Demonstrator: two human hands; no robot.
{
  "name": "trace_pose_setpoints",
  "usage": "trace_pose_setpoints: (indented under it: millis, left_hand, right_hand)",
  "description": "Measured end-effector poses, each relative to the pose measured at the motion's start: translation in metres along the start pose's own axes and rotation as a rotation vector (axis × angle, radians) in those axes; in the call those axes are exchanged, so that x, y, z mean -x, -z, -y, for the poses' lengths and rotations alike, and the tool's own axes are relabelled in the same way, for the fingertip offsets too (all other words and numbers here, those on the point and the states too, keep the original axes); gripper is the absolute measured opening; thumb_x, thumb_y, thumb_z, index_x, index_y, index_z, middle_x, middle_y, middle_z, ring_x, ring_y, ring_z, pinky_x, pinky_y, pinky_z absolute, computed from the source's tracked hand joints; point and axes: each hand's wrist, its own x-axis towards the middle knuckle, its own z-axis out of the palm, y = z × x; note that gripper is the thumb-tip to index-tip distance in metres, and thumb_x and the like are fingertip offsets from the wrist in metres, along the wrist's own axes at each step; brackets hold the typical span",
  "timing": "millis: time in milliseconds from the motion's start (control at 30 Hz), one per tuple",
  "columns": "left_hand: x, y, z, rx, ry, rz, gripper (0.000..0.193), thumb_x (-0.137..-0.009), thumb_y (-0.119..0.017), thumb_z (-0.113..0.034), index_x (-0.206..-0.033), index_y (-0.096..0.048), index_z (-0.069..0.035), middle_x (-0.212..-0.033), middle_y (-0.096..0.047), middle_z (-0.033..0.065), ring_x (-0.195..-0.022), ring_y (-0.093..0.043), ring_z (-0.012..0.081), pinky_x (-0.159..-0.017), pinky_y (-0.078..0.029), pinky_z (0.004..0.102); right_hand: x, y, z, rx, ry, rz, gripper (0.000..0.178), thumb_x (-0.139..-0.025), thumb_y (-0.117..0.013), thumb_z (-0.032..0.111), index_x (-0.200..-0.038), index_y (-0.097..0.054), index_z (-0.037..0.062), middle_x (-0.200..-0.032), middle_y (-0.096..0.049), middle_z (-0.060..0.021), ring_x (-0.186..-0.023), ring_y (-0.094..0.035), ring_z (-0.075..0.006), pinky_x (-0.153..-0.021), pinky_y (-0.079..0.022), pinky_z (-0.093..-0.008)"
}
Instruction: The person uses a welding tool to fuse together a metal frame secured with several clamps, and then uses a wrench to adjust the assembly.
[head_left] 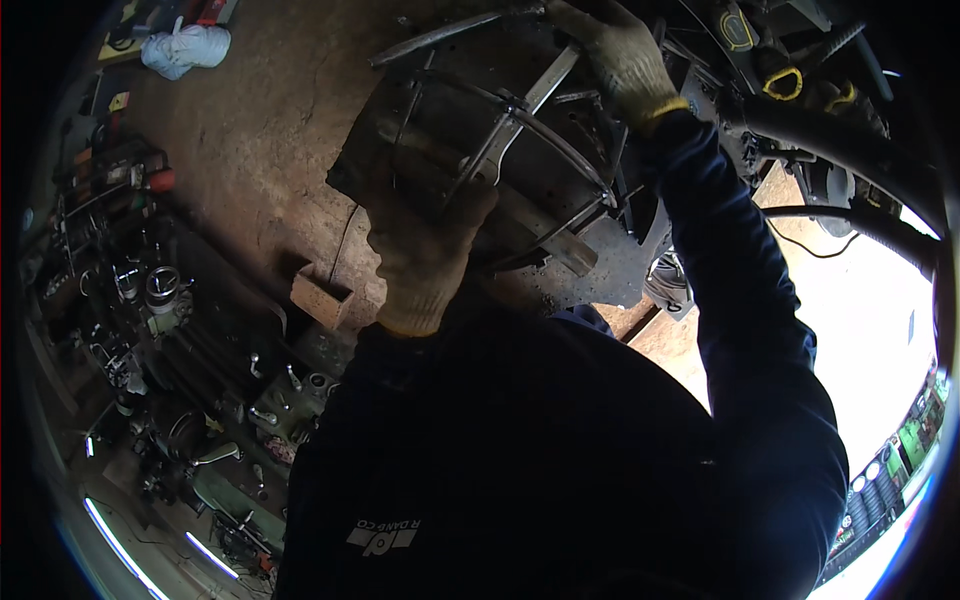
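A pale flat metal bar (pixel 540 90) slants across a frame of bent metal rods (pixel 545 135) over a dark metal work surface (pixel 360 150). My left hand (pixel 425 250), in a soiled knit glove, is closed around the bar's near end; its fingers are in deep shadow. At the bar's far end is my gloved right hand (pixel 620 55), fingers curled, partly cut off by the picture's top edge. Beside its fingertips ends a curved metal rod (pixel 450 35). Beneath the frame lies a thick flat bar (pixel 545 235), close to my left hand.
To the left stands a machine with handles and a round dial (pixel 162 285). An open box (pixel 322 297) sits on the brown floor (pixel 270 130). A white cloth bundle (pixel 186 50) lies at the far left. At the far right are a tape measure (pixel 737 30), tools and thick dark hoses (pixel 840 140).
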Motion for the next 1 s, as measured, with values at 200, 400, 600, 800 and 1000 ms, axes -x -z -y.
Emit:
trace_pose_setpoints:
  millis: [200, 400, 600, 800, 1000]
  left_hand:
    - [-0.007, -0.010, -0.010, 0.335, 0.016, -0.016, 0.089, -0.070, -0.092, -0.022, -0.140, -0.043, 0.002, -0.112, -0.058, 0.0119, -0.102, -0.061, 0.0243, -0.087, -0.056, 0.0387]
    - [-0.006, -0.014, -0.016, 0.555, 0.118, -0.011, 0.088, -0.063, -0.091, -0.014, -0.136, -0.045, 0.005, -0.098, -0.062, 0.0089, -0.092, -0.062, 0.0223, -0.081, -0.055, 0.0395]
    - [0.001, -0.018, -0.001, 0.378, 0.104, -0.049, 0.104, -0.062, -0.091, -0.014, -0.146, -0.035, 0.010, -0.107, -0.064, 0.0146, -0.103, -0.063, 0.0272, -0.090, -0.055, 0.0411]
    - [0.001, -0.021, 0.001, 0.338, 0.026, -0.060, 0.108, -0.064, -0.092, -0.020, -0.149, -0.033, 0.010, -0.125, -0.059, 0.0208, -0.118, -0.060, 0.0330, -0.098, -0.053, 0.0441]
    - [0.003, -0.010, 0.009, 0.265, 0.012, -0.074, 0.109, -0.069, -0.093, -0.032, -0.151, -0.033, 0.008, -0.138, -0.051, 0.0253, -0.125, -0.057, 0.0360, -0.102, -0.051, 0.0456]
  right_hand:
    - [-0.006, -0.012, 0.002, 0.202, -0.112, -0.137, 0.036, -0.095, -0.071, 0.025, -0.117, -0.069, -0.0024, -0.100, -0.070, -0.0098, -0.089, -0.064, -0.0162, -0.080, -0.052, -0.0351]
    - [-0.044, -0.011, -0.013, 0.822, 0.688, 0.176, 0.024, -0.097, -0.062, 0.013, -0.116, -0.072, 0.0024, -0.101, -0.072, -0.0160, -0.089, -0.068, -0.0311, -0.083, -0.055, -0.0376]
    - [-0.094, -0.077, -0.086, 0.843, 0.897, -0.119, 0.024, -0.098, -0.057, 0.009, -0.114, -0.074, 0.0057, -0.113, -0.070, -0.0190, -0.096, -0.068, -0.0336, -0.088, -0.056, -0.0406]
    - [-0.183, -0.067, -0.099, 1.236, 0.789, 0.684, 0.034, -0.100, -0.062, 0.028, -0.122, -0.071, 0.0039, -0.117, -0.071, -0.0176, -0.098, -0.068, -0.0351, -0.089, -0.055, -0.0419]
    - [-0.066, -0.041, 0.065, 0.563, 0.282, 0.452, 0.049, -0.101, -0.063, 0.039, -0.130, -0.066, -0.0014, -0.110, -0.073, -0.0181, -0.096, -0.068, -0.0283, -0.088, -0.054, -0.0379]
